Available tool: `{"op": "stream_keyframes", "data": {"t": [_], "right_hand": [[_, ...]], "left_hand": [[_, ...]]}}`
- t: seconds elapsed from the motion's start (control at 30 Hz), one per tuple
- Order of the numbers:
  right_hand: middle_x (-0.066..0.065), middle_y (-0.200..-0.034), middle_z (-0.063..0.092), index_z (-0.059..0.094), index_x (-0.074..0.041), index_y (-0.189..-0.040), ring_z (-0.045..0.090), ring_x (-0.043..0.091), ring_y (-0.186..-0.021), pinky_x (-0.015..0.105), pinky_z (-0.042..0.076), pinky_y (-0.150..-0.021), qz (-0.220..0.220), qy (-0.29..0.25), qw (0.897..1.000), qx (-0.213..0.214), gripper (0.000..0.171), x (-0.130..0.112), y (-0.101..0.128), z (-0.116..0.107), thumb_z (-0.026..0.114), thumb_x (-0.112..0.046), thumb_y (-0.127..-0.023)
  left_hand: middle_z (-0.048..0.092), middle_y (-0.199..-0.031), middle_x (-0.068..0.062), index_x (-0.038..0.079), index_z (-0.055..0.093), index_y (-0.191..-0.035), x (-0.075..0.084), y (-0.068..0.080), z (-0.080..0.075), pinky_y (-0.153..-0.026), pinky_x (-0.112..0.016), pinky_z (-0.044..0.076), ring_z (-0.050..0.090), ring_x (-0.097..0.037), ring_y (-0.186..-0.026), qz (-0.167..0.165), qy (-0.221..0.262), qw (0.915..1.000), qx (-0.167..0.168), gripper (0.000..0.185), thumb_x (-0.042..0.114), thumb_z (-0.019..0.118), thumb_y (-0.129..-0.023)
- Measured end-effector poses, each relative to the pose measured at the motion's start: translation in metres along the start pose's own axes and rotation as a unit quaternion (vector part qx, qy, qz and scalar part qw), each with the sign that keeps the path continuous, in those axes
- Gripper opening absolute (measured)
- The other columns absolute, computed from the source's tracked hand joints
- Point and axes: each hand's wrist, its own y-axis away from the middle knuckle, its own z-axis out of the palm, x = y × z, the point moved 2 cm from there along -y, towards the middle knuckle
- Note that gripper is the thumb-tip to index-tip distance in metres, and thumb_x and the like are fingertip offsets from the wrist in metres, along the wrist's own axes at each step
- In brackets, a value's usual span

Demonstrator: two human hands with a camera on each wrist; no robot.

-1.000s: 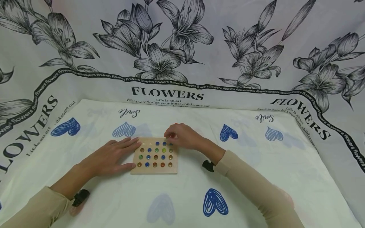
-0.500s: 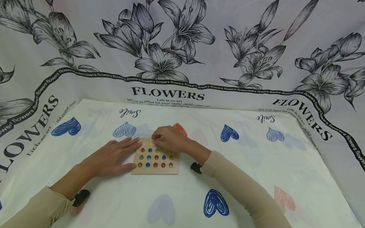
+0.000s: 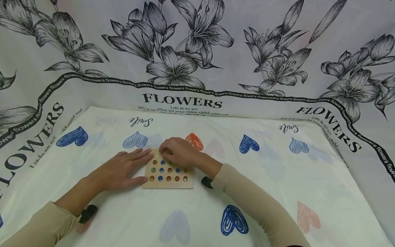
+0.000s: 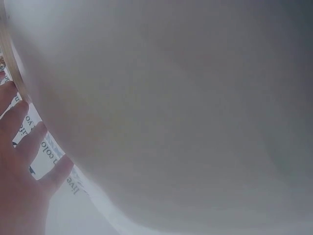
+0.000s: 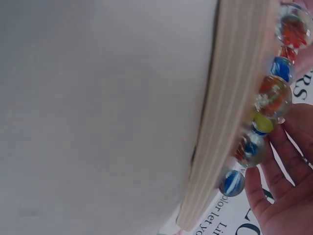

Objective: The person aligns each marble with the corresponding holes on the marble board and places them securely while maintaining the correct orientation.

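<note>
A pale wooden board (image 3: 168,185) with rows of coloured glass marbles lies on the tablecloth in the head view. From the side, the right wrist view shows the marbles (image 5: 274,96) standing above the board's striped edge. My left hand (image 3: 118,171) rests flat at its left side, fingertips and thumb touching the edge. Over the far row bends my right hand (image 3: 179,151); thumb and index finger meet there, apparently on a marble mostly hidden by the fingers. Its other fingers (image 5: 276,178) hang loosely beside the marbles.
The white tablecloth (image 3: 139,216) carries printed hearts and lettering. Behind the table hangs a white cloth (image 3: 234,61) with black flower drawings and text. A black camera band (image 3: 88,214) sits on the left wrist, another (image 3: 206,182) on the right.
My right hand has moved left along the board's far row, from its right end towards its left end, covering other marbles. My left hand stays where it was; the board has not shifted.
</note>
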Motion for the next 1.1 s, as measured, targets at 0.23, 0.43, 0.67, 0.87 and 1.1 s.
{"op": "stream_keyframes", "data": {"t": [0.23,0.43,0.67,0.87,1.1], "right_hand": [[-0.009,-0.115,0.068,0.07,-0.016,-0.12,0.055,0.005,-0.109,0.024,0.04,-0.105,-0.004,0.038,0.999,-0.004,0.023,0.0,-0.001,0.005,0.063,-0.023,-0.099],[-0.008,-0.115,0.068,0.07,-0.015,-0.122,0.056,0.006,-0.108,0.023,0.04,-0.104,-0.007,0.033,0.999,0.0,0.025,0.002,0.002,0.001,0.064,-0.022,-0.099],[-0.008,-0.112,0.069,0.071,-0.014,-0.119,0.059,0.006,-0.105,0.02,0.048,-0.092,0.018,0.012,1.0,0.016,0.023,0.015,0.019,-0.012,0.063,-0.019,-0.098],[-0.006,-0.106,0.07,0.072,-0.012,-0.115,0.061,0.006,-0.097,0.023,0.05,-0.087,0.039,-0.019,0.999,0.026,0.02,0.031,0.039,-0.023,0.066,-0.015,-0.096],[-0.006,-0.107,0.07,0.072,-0.014,-0.115,0.06,0.008,-0.094,0.026,0.05,-0.087,0.05,-0.01,0.998,0.039,0.02,0.052,0.056,-0.028,0.067,-0.015,-0.096]], "left_hand": [[0.039,-0.157,-0.004,0.016,0.044,-0.152,0.001,0.0,-0.001,-0.104,-0.057,0.04,0.04,-0.032,-0.142,-0.001,-0.002,1.0,0.0,0.077,0.064,0.054,-0.093],[0.041,-0.156,-0.005,0.015,0.046,-0.151,0.002,-0.001,0.0,-0.103,-0.058,0.041,0.041,-0.033,-0.141,0.002,-0.003,1.0,0.007,0.076,0.064,0.055,-0.093],[0.038,-0.158,-0.004,0.016,0.044,-0.152,0.002,-0.001,0.001,-0.104,-0.057,0.04,0.039,-0.032,-0.142,0.0,-0.003,1.0,-0.001,0.077,0.064,0.054,-0.093],[0.038,-0.158,-0.005,0.015,0.044,-0.152,0.002,-0.002,0.0,-0.104,-0.057,0.041,0.039,-0.032,-0.142,0.0,-0.004,1.0,-0.001,0.076,0.063,0.054,-0.093],[0.04,-0.156,-0.006,0.014,0.045,-0.151,0.001,-0.002,0.0,-0.103,-0.057,0.041,0.04,-0.034,-0.141,0.009,-0.006,0.9999,0.01,0.076,0.062,0.055,-0.093]]}}
